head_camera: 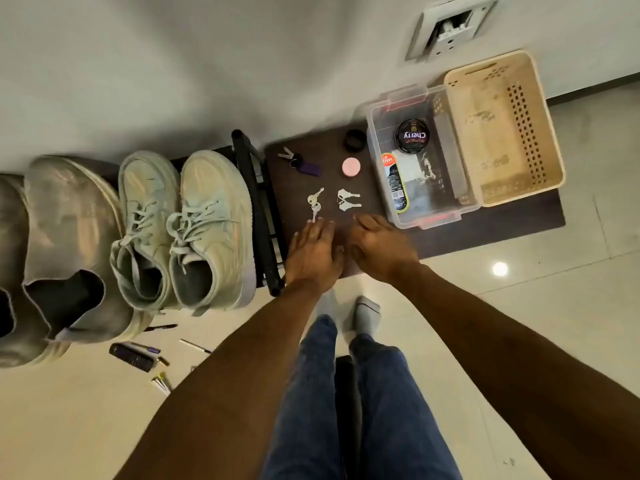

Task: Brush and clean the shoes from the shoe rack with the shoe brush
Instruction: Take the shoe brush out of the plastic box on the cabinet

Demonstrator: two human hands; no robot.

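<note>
Shoes — two pale green lace-up sneakers (183, 230) side by side on the black shoe rack (258, 209), two grey boots (69, 251) left of them. Both hands lie flat on the dark table top (485, 225), fingers straight, holding nothing: left hand (313, 252) touching one of three key bunches (315, 202), right hand (379, 249) just beside the clear box (424, 157). Box holds one polish tin (411, 136) and one tube (394, 183) — one beige basket (502, 129) behind; no shoe brush visible to me.

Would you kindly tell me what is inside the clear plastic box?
Inside the clear plastic box lie a round polish tin, a polish tube and something white I cannot identify. No brush shows.
</note>
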